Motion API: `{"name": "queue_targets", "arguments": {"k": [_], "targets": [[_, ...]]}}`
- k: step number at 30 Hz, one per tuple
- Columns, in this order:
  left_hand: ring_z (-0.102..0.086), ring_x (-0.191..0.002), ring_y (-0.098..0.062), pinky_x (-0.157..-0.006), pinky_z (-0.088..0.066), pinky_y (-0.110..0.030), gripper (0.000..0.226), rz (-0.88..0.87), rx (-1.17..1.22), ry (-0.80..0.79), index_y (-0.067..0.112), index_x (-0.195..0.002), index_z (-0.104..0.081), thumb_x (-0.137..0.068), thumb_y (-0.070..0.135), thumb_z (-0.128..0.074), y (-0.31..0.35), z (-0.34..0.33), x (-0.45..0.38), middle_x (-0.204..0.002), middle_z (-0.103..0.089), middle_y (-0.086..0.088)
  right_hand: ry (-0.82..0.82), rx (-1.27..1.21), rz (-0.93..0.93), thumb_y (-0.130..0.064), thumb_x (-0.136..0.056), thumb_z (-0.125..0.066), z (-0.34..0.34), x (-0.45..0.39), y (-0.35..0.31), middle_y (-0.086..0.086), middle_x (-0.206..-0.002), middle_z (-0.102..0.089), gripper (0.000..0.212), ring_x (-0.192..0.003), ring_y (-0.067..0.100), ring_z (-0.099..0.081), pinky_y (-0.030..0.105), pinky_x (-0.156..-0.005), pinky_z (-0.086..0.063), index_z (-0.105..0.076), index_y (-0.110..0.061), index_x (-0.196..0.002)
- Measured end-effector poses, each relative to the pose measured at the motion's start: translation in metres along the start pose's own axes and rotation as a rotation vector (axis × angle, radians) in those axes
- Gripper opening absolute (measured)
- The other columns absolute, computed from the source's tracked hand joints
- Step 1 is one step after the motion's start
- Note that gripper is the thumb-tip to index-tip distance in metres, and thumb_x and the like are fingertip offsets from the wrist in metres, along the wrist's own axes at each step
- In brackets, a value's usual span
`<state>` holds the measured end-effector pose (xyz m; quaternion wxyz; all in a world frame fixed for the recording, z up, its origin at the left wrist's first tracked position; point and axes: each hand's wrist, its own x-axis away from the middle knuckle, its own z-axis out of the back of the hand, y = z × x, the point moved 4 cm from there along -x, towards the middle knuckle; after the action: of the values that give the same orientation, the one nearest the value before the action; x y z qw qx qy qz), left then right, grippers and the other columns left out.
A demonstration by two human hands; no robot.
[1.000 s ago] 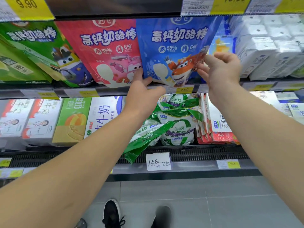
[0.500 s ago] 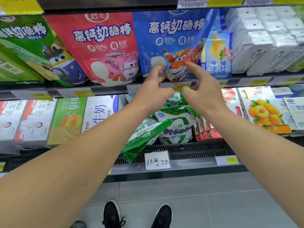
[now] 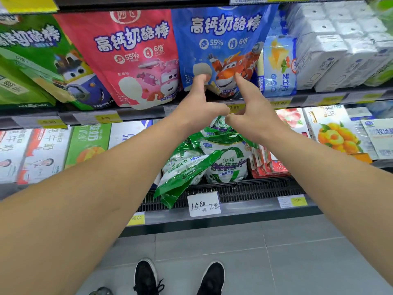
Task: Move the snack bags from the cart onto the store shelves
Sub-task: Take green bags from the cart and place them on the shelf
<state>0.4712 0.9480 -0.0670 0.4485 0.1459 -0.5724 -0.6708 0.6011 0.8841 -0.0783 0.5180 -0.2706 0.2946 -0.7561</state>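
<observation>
A blue snack bag with an orange cartoon plane stands upright on the upper shelf, between a red bag and a pale blue cheese pack. My left hand reaches up in front of the blue bag's lower edge, fingers extended, fingertips at the bag. My right hand is beside it, index finger pointing up at the bag's bottom, thumb stretched toward the left hand. Neither hand grips anything. A green bag stands at the far left. No cart is visible.
White cartons fill the upper shelf's right end. On the lower shelf lie green-and-white pouches, milk boxes at left and fruit boxes at right. A handwritten price card hangs on the lower rail. My black shoes stand on grey floor tiles.
My right hand has left the blue bag's right edge and come down and left to its bottom. My left hand has risen to the bag's lower edge. The two hands are now close together.
</observation>
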Motion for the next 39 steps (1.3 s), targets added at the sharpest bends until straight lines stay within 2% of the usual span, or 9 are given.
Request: {"name": "queue_targets", "arguments": {"k": [3, 7, 11, 14, 19, 22, 28, 33, 39], "targets": [[-0.042, -0.123, -0.007, -0.104, -0.045, -0.047, 0.078, -0.038, -0.031, 0.024, 0.026, -0.147, -0.029, -0.081, 0.018, -0.070, -0.009, 0.003, 0.004, -0.117, -0.044, 0.029, 0.018, 0.065, -0.010, -0.026, -0.078, -0.065, -0.002, 0.004, 0.001, -0.007, -0.161, -0.019, 0.094, -0.125, 0.026, -0.053, 0.045, -0.103, -0.045, -0.013, -0.029, -0.156], [-0.046, -0.130, -0.016, -0.103, -0.046, -0.046, 0.076, -0.038, -0.068, 0.067, 0.028, -0.149, -0.032, -0.083, 0.019, -0.068, -0.019, 0.013, 0.012, -0.149, -0.040, 0.003, 0.050, 0.090, -0.027, -0.025, -0.078, -0.064, -0.003, 0.010, 0.001, -0.005, -0.158, -0.023, 0.090, -0.121, 0.028, -0.055, 0.045, -0.103, -0.045, -0.018, -0.028, -0.155], [-0.059, -0.112, -0.017, -0.097, -0.050, -0.045, 0.067, -0.055, -0.125, 0.132, 0.025, -0.139, -0.047, -0.074, 0.028, -0.065, -0.026, 0.034, 0.036, -0.130, -0.056, 0.004, 0.099, 0.116, -0.074, -0.022, -0.078, -0.063, -0.008, 0.020, -0.008, 0.000, -0.146, -0.035, 0.074, -0.114, 0.027, -0.057, 0.041, -0.100, -0.045, -0.036, -0.022, -0.147], [-0.063, -0.084, -0.021, -0.083, -0.054, -0.047, 0.035, -0.070, -0.093, 0.405, 0.021, -0.109, -0.059, -0.075, 0.023, -0.060, -0.039, 0.074, 0.058, -0.096, -0.063, 0.004, 0.156, 0.143, -0.038, -0.018, -0.079, -0.062, -0.017, 0.028, -0.025, -0.001, -0.123, -0.043, 0.051, -0.098, 0.025, -0.058, 0.032, -0.085, -0.041, -0.050, -0.016, -0.129], [-0.065, -0.092, -0.027, -0.077, -0.057, -0.051, 0.031, -0.150, 0.040, 0.801, 0.039, -0.100, -0.047, -0.072, 0.035, -0.061, -0.046, 0.146, 0.064, -0.110, -0.059, -0.002, 0.113, 0.066, 0.048, -0.014, -0.081, -0.059, -0.045, 0.017, -0.066, 0.001, -0.131, -0.046, 0.054, -0.095, 0.020, -0.055, 0.032, -0.087, -0.043, -0.048, -0.018, -0.134], [-0.069, -0.089, -0.026, -0.078, -0.057, -0.051, 0.025, -0.144, 0.110, 0.765, 0.036, -0.097, -0.051, -0.075, 0.035, -0.061, -0.048, 0.153, 0.047, -0.098, -0.066, 0.004, 0.118, 0.020, 0.049, -0.011, -0.080, -0.058, -0.056, 0.006, -0.081, 0.003, -0.134, -0.049, 0.061, -0.101, 0.022, -0.055, 0.029, -0.089, -0.040, -0.045, -0.021, -0.139], [-0.068, -0.074, -0.039, -0.071, -0.058, -0.055, 0.018, -0.132, 0.080, 0.775, 0.044, -0.072, -0.060, -0.067, 0.055, -0.046, -0.053, 0.166, 0.029, -0.077, -0.068, -0.011, 0.153, -0.082, 0.006, -0.016, -0.081, -0.062, -0.068, -0.010, -0.095, -0.001, -0.123, -0.053, 0.064, -0.100, 0.028, -0.059, 0.038, -0.090, -0.047, -0.041, -0.021, -0.141], [-0.068, -0.067, -0.037, -0.066, -0.059, -0.054, 0.017, -0.115, 0.154, 0.784, 0.028, -0.072, -0.058, -0.082, 0.041, -0.054, -0.062, 0.180, 0.051, -0.074, -0.066, -0.016, 0.168, -0.148, -0.019, -0.029, -0.075, -0.059, -0.069, -0.014, -0.098, 0.000, -0.125, -0.052, 0.071, -0.095, 0.028, -0.058, 0.045, -0.091, -0.050, -0.040, -0.023, -0.143], [-0.063, -0.054, -0.017, -0.073, -0.059, -0.054, 0.021, -0.131, 0.337, 0.705, 0.020, -0.078, -0.059, -0.097, 0.013, -0.051, -0.058, 0.179, 0.050, -0.072, -0.064, -0.005, 0.155, -0.223, -0.025, -0.015, -0.085, -0.061, -0.071, -0.020, -0.098, -0.003, -0.114, -0.054, 0.065, -0.108, 0.014, -0.052, 0.019, -0.078, -0.044, -0.038, -0.028, -0.145]]}}
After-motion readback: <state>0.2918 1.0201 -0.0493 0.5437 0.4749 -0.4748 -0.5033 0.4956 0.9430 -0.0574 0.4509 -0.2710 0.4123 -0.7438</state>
